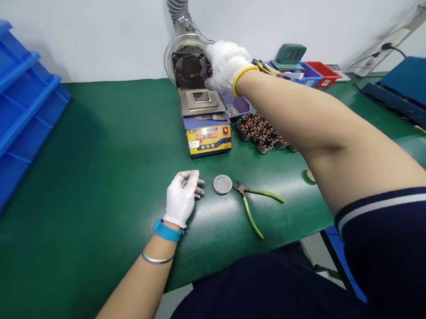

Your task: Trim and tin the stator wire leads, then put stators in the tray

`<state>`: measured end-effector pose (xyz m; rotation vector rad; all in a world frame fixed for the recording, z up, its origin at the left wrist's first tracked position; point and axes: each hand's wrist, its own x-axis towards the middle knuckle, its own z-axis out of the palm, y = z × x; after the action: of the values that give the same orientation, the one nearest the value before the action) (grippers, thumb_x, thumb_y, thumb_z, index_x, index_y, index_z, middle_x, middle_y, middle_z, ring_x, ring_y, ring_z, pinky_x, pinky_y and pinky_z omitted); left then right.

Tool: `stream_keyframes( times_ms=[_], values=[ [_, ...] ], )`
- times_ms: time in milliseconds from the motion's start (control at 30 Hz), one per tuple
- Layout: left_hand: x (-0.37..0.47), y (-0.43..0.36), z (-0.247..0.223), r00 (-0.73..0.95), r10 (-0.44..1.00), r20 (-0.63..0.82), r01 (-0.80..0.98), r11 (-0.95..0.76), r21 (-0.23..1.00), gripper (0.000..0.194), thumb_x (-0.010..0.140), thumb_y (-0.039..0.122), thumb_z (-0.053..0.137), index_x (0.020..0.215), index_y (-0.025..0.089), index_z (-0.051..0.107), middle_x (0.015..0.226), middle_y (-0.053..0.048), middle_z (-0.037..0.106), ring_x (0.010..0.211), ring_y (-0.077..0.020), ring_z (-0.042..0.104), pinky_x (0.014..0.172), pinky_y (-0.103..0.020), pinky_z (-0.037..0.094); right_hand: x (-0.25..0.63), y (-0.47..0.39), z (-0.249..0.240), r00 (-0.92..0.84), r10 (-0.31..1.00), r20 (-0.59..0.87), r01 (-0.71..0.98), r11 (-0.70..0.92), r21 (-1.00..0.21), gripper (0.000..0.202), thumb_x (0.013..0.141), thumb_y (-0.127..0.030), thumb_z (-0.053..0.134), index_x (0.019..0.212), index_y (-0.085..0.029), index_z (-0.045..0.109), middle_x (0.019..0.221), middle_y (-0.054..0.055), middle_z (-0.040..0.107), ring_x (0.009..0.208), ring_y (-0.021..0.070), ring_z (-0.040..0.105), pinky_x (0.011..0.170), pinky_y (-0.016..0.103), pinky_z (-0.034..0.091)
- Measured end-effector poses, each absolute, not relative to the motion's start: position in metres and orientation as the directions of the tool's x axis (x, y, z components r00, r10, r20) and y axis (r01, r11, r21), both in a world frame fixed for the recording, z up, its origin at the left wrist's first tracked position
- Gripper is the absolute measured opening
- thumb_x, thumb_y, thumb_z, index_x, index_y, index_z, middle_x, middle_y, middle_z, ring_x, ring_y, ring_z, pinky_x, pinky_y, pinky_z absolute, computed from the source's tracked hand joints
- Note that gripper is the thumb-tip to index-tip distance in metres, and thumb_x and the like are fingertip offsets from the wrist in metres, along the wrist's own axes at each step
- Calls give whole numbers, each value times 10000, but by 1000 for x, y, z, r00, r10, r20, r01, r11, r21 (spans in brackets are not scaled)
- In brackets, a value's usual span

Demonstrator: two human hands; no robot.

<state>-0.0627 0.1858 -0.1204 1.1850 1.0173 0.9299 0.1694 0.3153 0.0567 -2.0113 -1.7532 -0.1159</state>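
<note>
My right hand (225, 65), in a white glove with a yellow cuff, is raised over the solder pot (206, 143). Its fingers are closed on a dark part (206, 71), mostly hidden by the glove, so its kind is unclear. Below it lies the pot's square of molten solder (201, 97), framed by a metal top. On the green table rests my gloved left hand (182, 195), thumb and forefinger tips together, with nothing visible between them. Just right of it are a small round dish (222, 184) and green-handled cutters (242, 189), lying with handles spread.
Several motor parts with copper windings (265, 145) stand right of the pot, near a purple tray (244, 107) of small metal pieces. A fan (189, 71) with a grey duct (178, 4) stands behind. Blue bins (8, 105) are stacked left; a red bin (321, 72) sits back right.
</note>
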Motion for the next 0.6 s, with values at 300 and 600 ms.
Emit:
stream_keyframes(
  times_ms=[300, 600],
  values=[
    [-64, 186, -120, 312, 940, -139, -32, 157, 987, 512, 702, 610, 766, 894, 164, 602, 727, -55, 699, 515, -133, 612, 483, -243, 493, 163, 325, 34, 226, 902, 369, 954, -128, -272, 323, 914, -377, 510, 703, -143, 441, 1180, 155, 688, 1311, 279, 611, 985, 245, 511],
    [-64, 187, -118, 307, 944, -120, 14, 122, 992, 517, 707, 601, 765, 916, 154, 610, 753, -70, 721, 532, -145, 638, 498, -251, 512, 200, 265, 52, 370, 847, 381, 793, -74, -605, 436, 850, -526, 728, 841, -94, 669, 749, 1, 587, 886, 153, 675, 858, 326, 572]
  ],
)
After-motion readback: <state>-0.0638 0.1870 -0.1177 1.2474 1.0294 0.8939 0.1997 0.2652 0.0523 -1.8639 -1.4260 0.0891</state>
